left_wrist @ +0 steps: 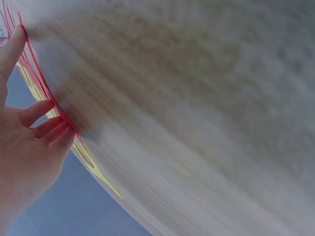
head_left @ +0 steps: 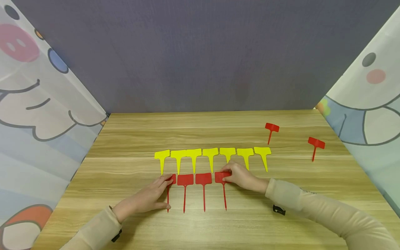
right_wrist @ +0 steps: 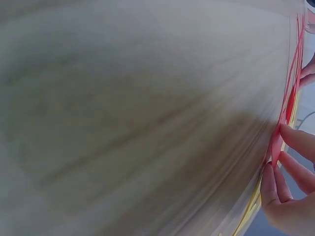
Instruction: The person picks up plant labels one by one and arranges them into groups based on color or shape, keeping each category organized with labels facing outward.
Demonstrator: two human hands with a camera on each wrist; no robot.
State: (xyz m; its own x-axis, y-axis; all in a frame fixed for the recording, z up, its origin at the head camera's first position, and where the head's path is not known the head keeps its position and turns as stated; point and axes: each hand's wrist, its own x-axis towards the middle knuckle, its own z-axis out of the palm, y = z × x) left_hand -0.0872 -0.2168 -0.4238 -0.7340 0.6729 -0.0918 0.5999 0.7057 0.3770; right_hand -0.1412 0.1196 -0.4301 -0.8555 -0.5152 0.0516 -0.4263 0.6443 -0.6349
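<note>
Several red T-shaped plant labels (head_left: 185, 180) lie in a row, heads away from me and stems toward me. My left hand (head_left: 145, 198) rests over the leftmost red label (head_left: 168, 198), fingertips on its head and thumb by its stem; the fingers look fairly straight in the left wrist view, and they partly cover the head. At the right end of the row, my right hand (head_left: 242, 176) pinches the head of another red label (head_left: 224, 198) between thumb and fingers. That label lies flat or nearly so. Behind runs a row of several yellow plant labels (head_left: 210, 152), one partly behind my right hand.
Two loose red labels lie apart at the back right: one (head_left: 272, 127) behind the yellow row's end, another (head_left: 316, 143) farther right. A grey panel (head_left: 212, 59) stands along the wooden table's (head_left: 131, 135) back edge. Cartoon-printed sheets (head_left: 18, 114) flank both sides.
</note>
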